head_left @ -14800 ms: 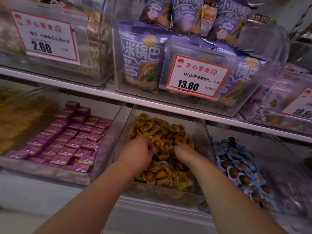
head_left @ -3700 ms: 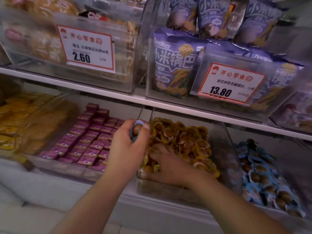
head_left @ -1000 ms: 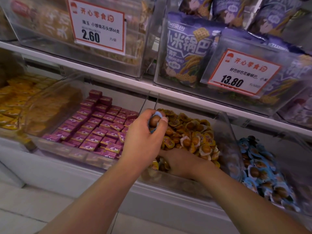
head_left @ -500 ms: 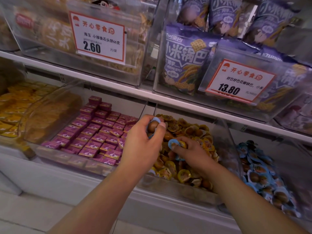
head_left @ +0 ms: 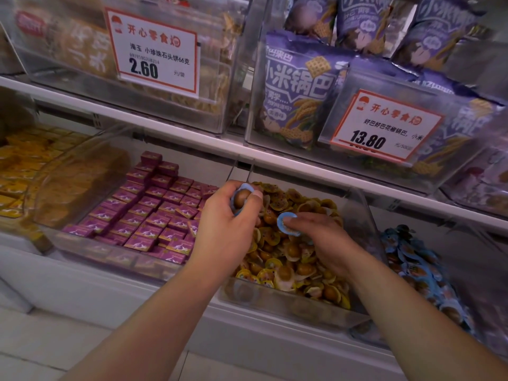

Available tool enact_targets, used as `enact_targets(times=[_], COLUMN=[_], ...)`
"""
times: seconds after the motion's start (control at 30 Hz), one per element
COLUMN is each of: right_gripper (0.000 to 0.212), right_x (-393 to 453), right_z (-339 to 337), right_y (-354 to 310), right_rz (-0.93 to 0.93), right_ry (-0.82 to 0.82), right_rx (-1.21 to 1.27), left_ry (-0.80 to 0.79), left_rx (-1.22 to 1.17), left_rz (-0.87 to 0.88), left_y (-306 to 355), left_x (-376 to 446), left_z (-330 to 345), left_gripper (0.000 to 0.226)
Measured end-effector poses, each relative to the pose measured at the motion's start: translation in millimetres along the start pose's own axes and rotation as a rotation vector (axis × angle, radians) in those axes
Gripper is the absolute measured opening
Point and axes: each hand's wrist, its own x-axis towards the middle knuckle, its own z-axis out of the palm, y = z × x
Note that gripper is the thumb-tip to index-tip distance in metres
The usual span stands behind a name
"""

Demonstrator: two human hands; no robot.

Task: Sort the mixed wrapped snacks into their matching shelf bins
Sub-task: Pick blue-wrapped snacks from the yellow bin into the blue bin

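With each hand's fingers pinching a blue-wrapped snack [head_left: 286, 223] over the yellow bin [head_left: 288, 301], you'd next carry both to the blue bin [head_left: 412, 270].

The left hand [head_left: 224, 226] covers most of the blue snack [head_left: 242, 198] it holds, so only a brown bit and a blue edge show. The right hand [head_left: 323, 243] hides part of the second blue snack [head_left: 286, 223] and some yellow snacks [head_left: 286, 270] below it. The blue bin [head_left: 412, 259] runs off the right edge. The top bags [head_left: 368, 20] are cut off. The small print on the price tag [head_left: 152, 50] is too blurry to read.
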Motion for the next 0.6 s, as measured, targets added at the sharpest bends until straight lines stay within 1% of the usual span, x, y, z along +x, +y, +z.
enact_targets(times=[0.07, 0.1, 0.13, 0.17, 0.2, 0.27, 0.33, 0.4, 0.43, 0.53, 0.6], right_gripper=[0.012, 0.013, 0.015, 0.015, 0.014, 0.02, 0.026, 0.027, 0.027, 0.026, 0.021], right_x=[0, -1, -3, -5, -8, -13, -14, -14, -14, -13, -11], right_z=[0, 2, 5, 10, 16, 28, 39, 47, 50, 54, 54], right_y=[1, 1, 1, 1, 1, 0, -2, -5, -5, -5, -2], right_rz=[-0.173, -0.261, -0.302, -0.306, -0.288, -0.256, -0.252, -0.222, -0.215, -0.262, -0.291], right_ry=[0.169, 0.211, 0.179, 0.075, -0.078, -0.376, -0.568, -0.671, -0.697, -0.697, -0.679], right_rx=[-0.295, -0.389, -0.43, -0.452, -0.495, -0.672, -0.82, -0.857, -0.867, -0.95, -0.982], left_ry=[-0.005, -0.006, -0.005, -0.004, -0.002, -0.002, -0.013, -0.025, -0.027, -0.024, -0.023], left_rx=[-0.01, -0.011, -0.008, -0.005, -0.003, -0.006, -0.007, -0.007, -0.009, -0.009, 0.006], left_rz=[-0.004, -0.007, -0.011, -0.015, -0.016, -0.012, -0.008, -0.011, -0.015, -0.019, -0.017], left_y=[0, -1, -1, -1, -2, -2, -2, -3, -3, -2, -1], left_x=[0, 1, 1, 1, 2, 2, 1, 1, 1, 1, 1], left_z=[0, -1, -1, 0, 0, 0, -1, -2, -2, -2, -2], left_gripper=[0.012, 0.012, 0.012, 0.012, 0.012, 0.013, 0.014, 0.014, 0.014, 0.014, 0.015])
